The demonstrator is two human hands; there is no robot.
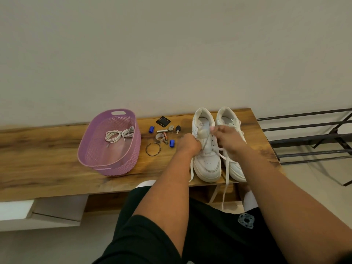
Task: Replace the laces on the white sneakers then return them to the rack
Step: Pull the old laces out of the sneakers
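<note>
On the worktop (pixel 47 155) both white sneakers (pixel 206 149) stand side by side; left hand (pixel 188 143) clamps the near shoe, right hand (pixel 226 136) pinches its lace (pixel 206 141). Risk: loose ends dangling off the edge snag, dragging a shoe off. Spare laces (pixel 119 135) wait in the basket (pixel 131 166).

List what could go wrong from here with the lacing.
1. Lace ends hang over the table edge; a snag might drag the right sneaker off.
2. The left hand works beside loose batteries and keys; an elbow sweep may scatter them.
</note>
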